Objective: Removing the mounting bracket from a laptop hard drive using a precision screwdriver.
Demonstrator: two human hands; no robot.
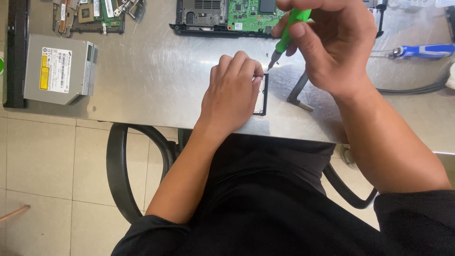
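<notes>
I see my left hand (232, 90) pressed flat on a small hard drive (261, 97) at the middle of the steel tabletop (151, 76). My right hand (332, 42), upper right, closes its grip on a green screwdriver (289, 33), tip at the drive's top corner. An optical drive (57, 68) lies upper left, an opened laptop base (222, 16) along the top edge, and a blue screwdriver (419, 51) at far right.
</notes>
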